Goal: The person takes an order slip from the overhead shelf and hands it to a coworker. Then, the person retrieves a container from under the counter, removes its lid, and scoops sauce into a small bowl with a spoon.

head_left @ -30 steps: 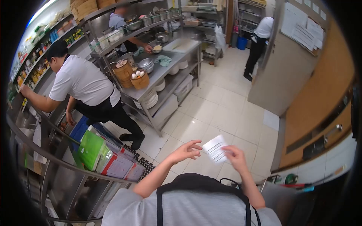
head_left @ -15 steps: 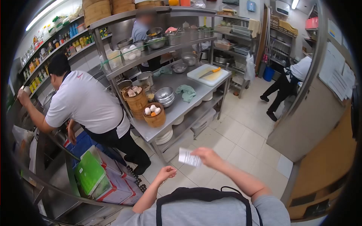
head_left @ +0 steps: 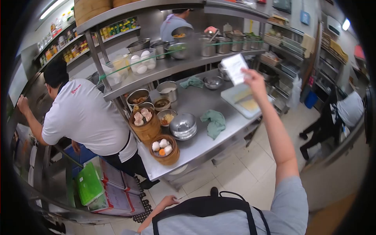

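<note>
My right hand (head_left: 255,83) is raised over the steel table, its fingers pinching a white printed paper slip (head_left: 234,67). The slip is held up in front of the upper shelf, above the white cutting board (head_left: 237,103). Low down near my apron, my left hand (head_left: 169,201) has its fingers curled together; whether something thin is in them is too small to make out. On the table's left end stand two bamboo steamers, one with eggs and an orange item (head_left: 169,157), the other with pale dumpling-like pieces (head_left: 149,131).
The steel table (head_left: 160,166) also holds stacked metal bowls (head_left: 183,124) and a green cloth (head_left: 213,122). A shelf (head_left: 172,64) above bears an egg tub (head_left: 141,62) and metal pots. One co-worker (head_left: 86,113) stands left, another behind the shelf (head_left: 176,25), a third far right (head_left: 346,109).
My right hand has lifted the slip up and to the right, from beside the table to over it. My left hand has dropped lower. The view has moved nearer to the table.
</note>
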